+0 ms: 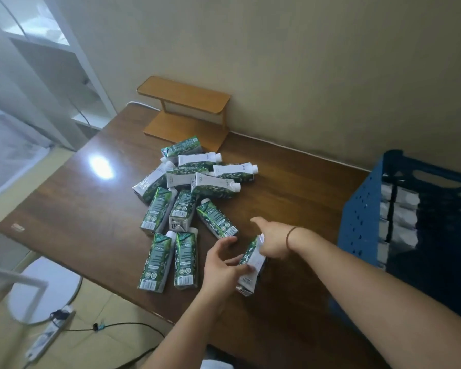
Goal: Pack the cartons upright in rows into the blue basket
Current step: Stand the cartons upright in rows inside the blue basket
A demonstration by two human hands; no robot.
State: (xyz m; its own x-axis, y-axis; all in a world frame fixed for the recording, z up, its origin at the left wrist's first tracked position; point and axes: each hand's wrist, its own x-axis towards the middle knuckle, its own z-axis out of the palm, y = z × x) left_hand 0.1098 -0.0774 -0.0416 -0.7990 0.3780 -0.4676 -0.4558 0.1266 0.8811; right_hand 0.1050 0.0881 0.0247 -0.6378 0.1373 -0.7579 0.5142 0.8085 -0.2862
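1. The table (pixel 277 166) is dark brown wood with a glossy top that throws back a bright patch of light.
2. A loose pile of cartons (pixel 186 193) lies on its side in the middle of the table: slim, box-shaped packs printed green and white, several with round white screw caps.
3. One carton (pixel 252 267) sits apart from the pile at the near edge of the group, tilted, between the two hands.
4. The blue basket (pixel 362 209) stands at the table's right end; it is rigid plastic with perforated walls and a handle slot, and white carton tops show in rows inside it.
5. A small wooden riser (pixel 184 97) with rounded corners stands against the beige wall.
6. The right hand (pixel 273 243) reaches across from the right, fingers curled around the carton's upper end, thumb stuck out; a thin dark band circles the wrist.
7. The left hand (pixel 221 265) comes from below, fingers spread and bent, fingertips touching the carton's side.
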